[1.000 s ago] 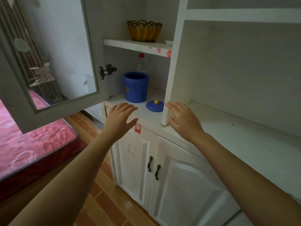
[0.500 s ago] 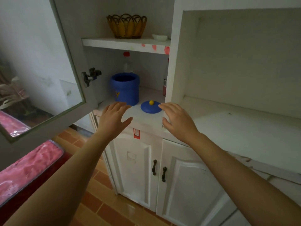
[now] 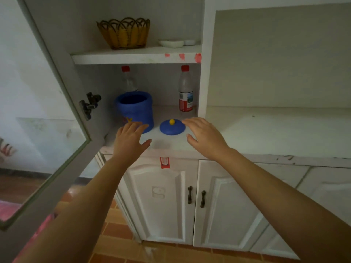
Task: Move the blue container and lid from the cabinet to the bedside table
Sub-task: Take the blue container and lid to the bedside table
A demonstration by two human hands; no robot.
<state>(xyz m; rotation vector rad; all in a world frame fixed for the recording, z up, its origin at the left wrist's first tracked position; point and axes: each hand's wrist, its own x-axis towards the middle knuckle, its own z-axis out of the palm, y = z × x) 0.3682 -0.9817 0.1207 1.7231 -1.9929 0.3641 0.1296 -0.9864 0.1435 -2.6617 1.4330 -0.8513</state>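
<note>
A blue container (image 3: 135, 109) with a yellow mark stands open-topped on the lower shelf of the white cabinet (image 3: 171, 143). Its blue lid (image 3: 172, 127), with a yellow knob, lies flat on the shelf just to the right. My left hand (image 3: 129, 140) hovers in front of the container's base, fingers spread, holding nothing. To the right of the lid, my right hand (image 3: 204, 135) is open, fingertips close to the lid's edge; whether they touch it I cannot tell.
The glass cabinet door (image 3: 57, 111) stands open at the left. Two clear bottles with red caps, one (image 3: 129, 80) behind the container and one (image 3: 185, 90) at the right, stand at the shelf's back. A wicker basket (image 3: 124, 33) and a white dish (image 3: 171, 43) sit on the upper shelf. White counter (image 3: 275, 133) extends right.
Both hands have moved forward onto the shelf, closer to the container and the lid. The view has swung left to face the cabinet, bringing both bottles into sight.
</note>
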